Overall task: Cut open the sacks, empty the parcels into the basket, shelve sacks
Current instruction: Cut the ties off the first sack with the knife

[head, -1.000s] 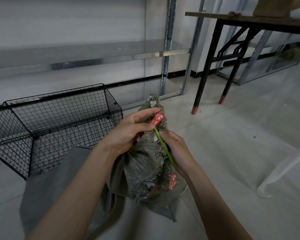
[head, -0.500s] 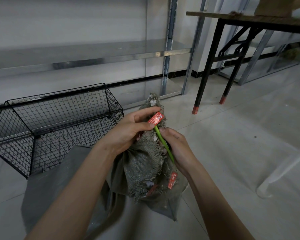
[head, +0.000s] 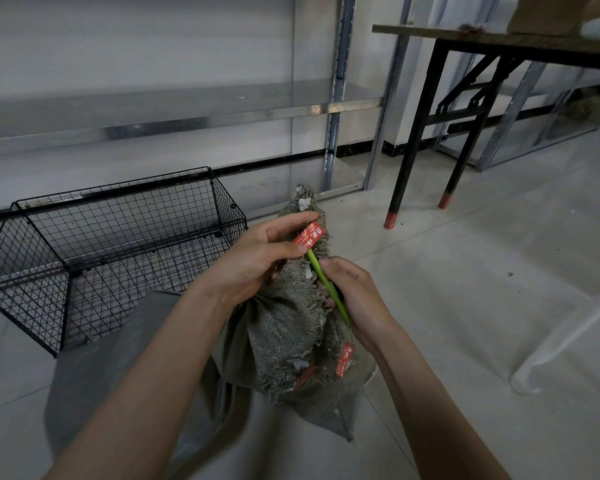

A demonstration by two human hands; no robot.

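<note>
— How far along are they?
— Barely begun, I'd say. The shelf (head: 187,105) behind the basket (head: 227,209) shows no sack on it, and I see no parcels through the basket's wire. Opening, emptying and shelving all look left to do.
— Where's the sack?
— The sack (head: 284,323) stands on the floor just right of the basket's near corner, its neck bunched shut. Its long axis runs roughly upright, and the neck tip points up and away, towards the shelf.
— And the hands?
— Both are right of the basket, at the neck. The right hand (head: 357,296) has its fingers curled round the lower end of a green strip (head: 321,276); tie or blade, I can't tell. The strip slants from the neck down towards the person. The left hand (head: 257,261) has thumb and forefinger bent in, pinching the red tag (head: 310,237) at the strip's top
</note>
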